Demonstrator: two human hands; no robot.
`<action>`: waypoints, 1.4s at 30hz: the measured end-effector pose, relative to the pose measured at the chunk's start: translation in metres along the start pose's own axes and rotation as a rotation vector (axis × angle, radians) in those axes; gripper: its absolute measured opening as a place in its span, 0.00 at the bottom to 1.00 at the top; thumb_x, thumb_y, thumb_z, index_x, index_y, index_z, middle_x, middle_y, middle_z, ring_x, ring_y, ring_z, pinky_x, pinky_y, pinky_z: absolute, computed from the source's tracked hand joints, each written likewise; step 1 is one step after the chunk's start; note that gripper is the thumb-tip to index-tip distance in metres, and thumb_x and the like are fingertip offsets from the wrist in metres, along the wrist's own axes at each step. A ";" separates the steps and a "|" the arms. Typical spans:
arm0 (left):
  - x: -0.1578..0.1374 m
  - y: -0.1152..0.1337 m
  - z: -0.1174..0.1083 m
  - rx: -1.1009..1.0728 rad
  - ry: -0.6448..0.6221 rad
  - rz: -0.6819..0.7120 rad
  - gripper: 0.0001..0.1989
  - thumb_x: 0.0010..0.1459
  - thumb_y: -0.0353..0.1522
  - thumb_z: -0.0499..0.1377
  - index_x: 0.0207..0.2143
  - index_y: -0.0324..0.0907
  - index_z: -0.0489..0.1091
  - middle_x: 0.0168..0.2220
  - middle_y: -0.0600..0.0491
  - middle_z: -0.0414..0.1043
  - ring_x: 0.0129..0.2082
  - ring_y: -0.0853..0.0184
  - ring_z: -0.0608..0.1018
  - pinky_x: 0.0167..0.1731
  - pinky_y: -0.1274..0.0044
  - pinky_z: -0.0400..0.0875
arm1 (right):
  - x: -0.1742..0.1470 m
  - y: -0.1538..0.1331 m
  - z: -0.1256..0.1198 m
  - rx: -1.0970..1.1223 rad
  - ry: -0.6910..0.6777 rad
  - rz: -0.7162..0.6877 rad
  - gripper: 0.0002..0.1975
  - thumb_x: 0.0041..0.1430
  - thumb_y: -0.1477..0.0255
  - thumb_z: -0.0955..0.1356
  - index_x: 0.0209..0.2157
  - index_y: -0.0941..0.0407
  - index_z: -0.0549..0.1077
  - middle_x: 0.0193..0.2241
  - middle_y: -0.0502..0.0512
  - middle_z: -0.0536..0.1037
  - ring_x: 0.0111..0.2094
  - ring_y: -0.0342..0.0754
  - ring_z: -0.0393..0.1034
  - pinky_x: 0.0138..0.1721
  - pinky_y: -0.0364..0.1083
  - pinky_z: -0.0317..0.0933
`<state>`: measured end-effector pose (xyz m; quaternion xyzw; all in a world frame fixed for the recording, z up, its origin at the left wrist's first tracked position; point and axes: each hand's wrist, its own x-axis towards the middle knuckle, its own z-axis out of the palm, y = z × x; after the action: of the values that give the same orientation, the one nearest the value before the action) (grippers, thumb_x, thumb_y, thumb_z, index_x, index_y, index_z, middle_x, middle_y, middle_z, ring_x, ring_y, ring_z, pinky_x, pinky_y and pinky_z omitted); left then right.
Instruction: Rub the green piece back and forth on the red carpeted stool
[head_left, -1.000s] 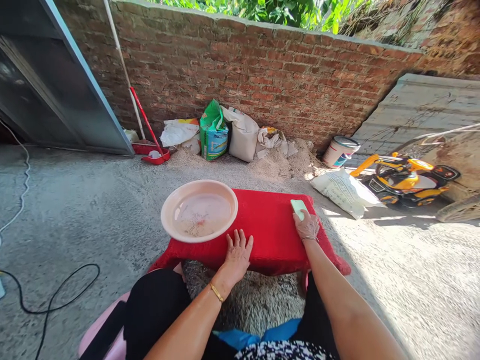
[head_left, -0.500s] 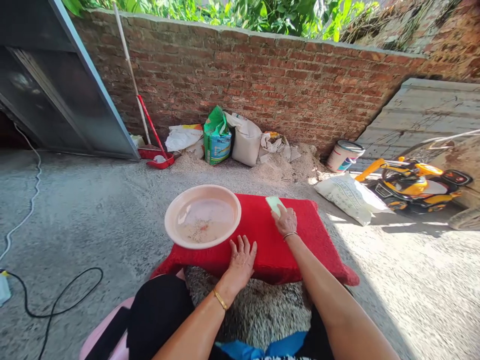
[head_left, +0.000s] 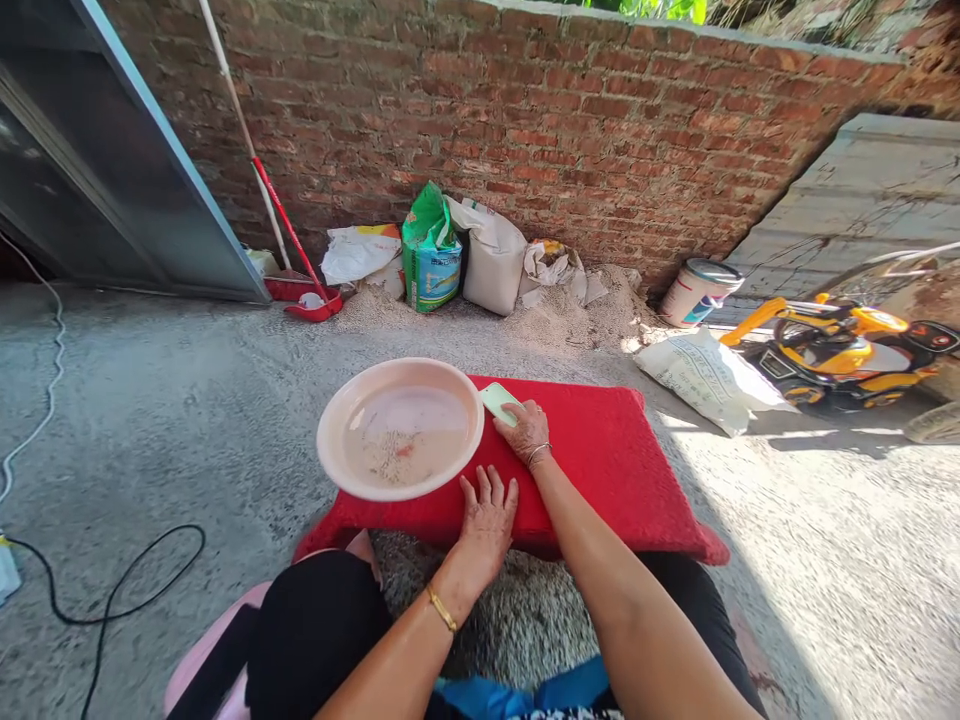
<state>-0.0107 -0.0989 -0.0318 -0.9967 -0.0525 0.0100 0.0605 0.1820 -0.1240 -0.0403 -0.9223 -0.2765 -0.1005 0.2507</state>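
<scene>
My left hand [head_left: 486, 520] lies with spread fingers on the near edge of a red cloth [head_left: 585, 470], which is laid over a low table or bench. In my right hand [head_left: 527, 430] is a flat light green brush [head_left: 501, 402]; its underside is against the cloth and hidden, so no bristles show. The brush sits just right of a pale pink basin [head_left: 330, 445], almost touching its rim. Shallow water fills the basin, with small pale grains and a reddish bit at the bottom.
Along the brick wall [head_left: 480, 120] stand a green bag [head_left: 433, 255], a white sack [head_left: 495, 260] and a red dustpan [head_left: 319, 308]. To the right are a bucket [head_left: 699, 292], another sack [head_left: 697, 375] and a yellow toy excavator [head_left: 855, 345]. A black cable [head_left: 112, 610] curls at left.
My right hand has moved left across the cloth with the brush, from the middle toward the basin. My left hand has stayed in place. The view has tipped slightly down.
</scene>
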 end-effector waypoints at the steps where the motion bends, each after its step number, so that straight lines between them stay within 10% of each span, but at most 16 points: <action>1: 0.000 0.000 0.000 -0.002 -0.009 -0.001 0.35 0.54 0.39 0.59 0.63 0.42 0.54 0.63 0.35 0.53 0.62 0.40 0.56 0.54 0.45 0.50 | 0.000 0.000 -0.001 -0.005 0.019 0.056 0.17 0.53 0.59 0.70 0.44 0.49 0.77 0.39 0.57 0.68 0.41 0.52 0.61 0.45 0.48 0.54; 9: -0.002 0.000 0.005 -0.068 0.036 -0.001 0.33 0.56 0.38 0.57 0.63 0.42 0.54 0.63 0.35 0.52 0.63 0.42 0.55 0.56 0.43 0.46 | 0.001 0.014 -0.008 0.132 0.361 0.619 0.18 0.49 0.58 0.70 0.41 0.51 0.77 0.40 0.59 0.67 0.42 0.56 0.62 0.45 0.52 0.56; 18: -0.003 0.000 0.001 -0.071 0.027 0.003 0.32 0.57 0.38 0.56 0.63 0.42 0.54 0.63 0.35 0.53 0.63 0.42 0.55 0.56 0.44 0.47 | -0.002 0.003 -0.006 0.072 0.083 0.088 0.16 0.52 0.59 0.70 0.42 0.49 0.77 0.41 0.55 0.69 0.44 0.51 0.62 0.46 0.48 0.53; 25: -0.004 0.000 0.002 -0.075 0.043 -0.003 0.32 0.57 0.38 0.56 0.63 0.43 0.54 0.63 0.37 0.53 0.63 0.43 0.55 0.56 0.44 0.47 | 0.001 0.011 -0.004 0.015 0.285 0.568 0.19 0.53 0.57 0.68 0.44 0.50 0.76 0.40 0.59 0.68 0.44 0.57 0.62 0.44 0.53 0.54; 35: -0.005 0.000 -0.001 -0.047 0.048 0.003 0.32 0.57 0.38 0.57 0.63 0.42 0.55 0.63 0.36 0.54 0.62 0.42 0.56 0.56 0.45 0.49 | 0.000 0.002 -0.004 -0.005 0.071 0.174 0.19 0.53 0.57 0.69 0.45 0.50 0.75 0.42 0.58 0.69 0.44 0.53 0.63 0.47 0.50 0.53; 42: -0.004 0.001 0.001 -0.034 0.042 -0.010 0.31 0.57 0.39 0.56 0.63 0.44 0.54 0.63 0.38 0.54 0.62 0.43 0.56 0.56 0.45 0.49 | 0.002 0.011 -0.008 0.041 0.271 0.630 0.22 0.54 0.57 0.67 0.48 0.52 0.73 0.44 0.62 0.67 0.46 0.59 0.62 0.46 0.56 0.54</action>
<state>-0.0147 -0.1002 -0.0325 -0.9973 -0.0563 -0.0120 0.0445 0.1895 -0.1350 -0.0374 -0.9354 0.0559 -0.1343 0.3222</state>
